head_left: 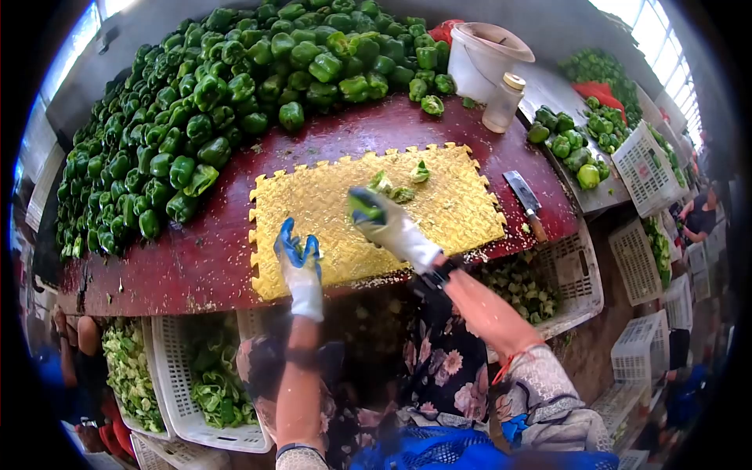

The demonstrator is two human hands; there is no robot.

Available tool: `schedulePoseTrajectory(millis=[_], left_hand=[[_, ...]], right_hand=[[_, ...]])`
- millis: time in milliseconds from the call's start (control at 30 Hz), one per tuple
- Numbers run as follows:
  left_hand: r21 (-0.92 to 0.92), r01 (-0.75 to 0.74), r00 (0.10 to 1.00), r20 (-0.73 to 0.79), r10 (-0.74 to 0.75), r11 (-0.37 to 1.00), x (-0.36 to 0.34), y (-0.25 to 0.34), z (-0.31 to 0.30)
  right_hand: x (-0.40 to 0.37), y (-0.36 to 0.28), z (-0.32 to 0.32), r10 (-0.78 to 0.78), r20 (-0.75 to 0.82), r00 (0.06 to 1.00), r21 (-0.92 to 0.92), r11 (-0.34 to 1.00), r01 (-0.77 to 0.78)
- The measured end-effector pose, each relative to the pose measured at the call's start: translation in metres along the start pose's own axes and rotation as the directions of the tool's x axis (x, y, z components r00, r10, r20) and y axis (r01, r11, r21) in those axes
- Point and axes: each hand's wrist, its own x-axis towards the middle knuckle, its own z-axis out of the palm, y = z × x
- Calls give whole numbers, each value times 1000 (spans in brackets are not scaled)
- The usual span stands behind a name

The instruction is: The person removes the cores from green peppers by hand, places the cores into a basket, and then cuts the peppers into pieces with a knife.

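A yellow foam mat (pixel 313 204) with jigsaw edges lies on the dark red table. My left hand (pixel 299 258), in a white glove with blue-coated fingers, is over its front left part, fingers spread and nothing in them. Near the middle of the mat, my right hand (pixel 388 223), gloved alike, grips a green pepper piece (pixel 363 206); motion blurs it and the fingers partly cover it. Just beyond that hand lie pale green pepper scraps (pixel 381 182) and another scrap (pixel 421 171). Seeds are scattered over the mat.
A big heap of green peppers (pixel 211 94) covers the table's back and left. A knife (pixel 523 196) lies right of the mat. Behind it stand a jar (pixel 504 103) and a white bucket (pixel 475 66). Crates (pixel 182 384) of pepper pieces stand below the front edge.
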Motion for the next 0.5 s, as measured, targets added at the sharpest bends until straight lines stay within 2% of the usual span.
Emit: schedulePoseTrajectory(millis=[33,67,100,133,167,233,267,300,333,367,400,433,467,500], left_hand=[[227,-101,995,7,103,968,-2,-5,3],[272,-55,998,28,50,961,-8,9,10],[273,-155,988,16,157,950,-7,4,16],[343,-183,982,30,184,921,-11,-3,18],[414,-220,975,63,213,883,-15,4,23],[502,-282,956,75,284,818,-18,-6,31],[572,-211,958,-40,284,793,-27,-24,36],[312,310,950,-141,-279,898,-21,-20,43],[373,266,963,-76,-257,889,-25,-4,47],[431,217,972,-10,-236,876,-27,8,51],[542,-51,999,42,34,839,-26,-7,50],[621,-302,948,118,295,723,-23,-23,51],[741,-319,943,186,276,590,-26,-5,57],[804,-297,950,197,241,515,-31,0,63]], right_hand=[[1,-5,-7,63,12,998,-442,896,-51],[6,3,-15,55,-67,996,-419,905,-78],[11,-10,-21,41,-79,996,-435,898,-72],[14,-22,-19,202,-106,974,-73,975,-210],[15,-35,-15,358,-82,930,315,895,-316],[16,-58,8,131,79,988,457,876,-153],[1,-90,20,-3,152,988,253,967,-36],[-10,-114,26,-112,253,961,50,993,103],[-5,-110,19,-112,242,964,59,993,100],[6,-107,10,-89,295,951,60,995,74],[18,-105,0,-69,350,934,57,997,52],[36,-91,-11,-44,176,983,-105,992,63],[57,-66,-29,-19,51,999,-140,990,26],[71,-52,-59,120,73,990,38,992,-123]])
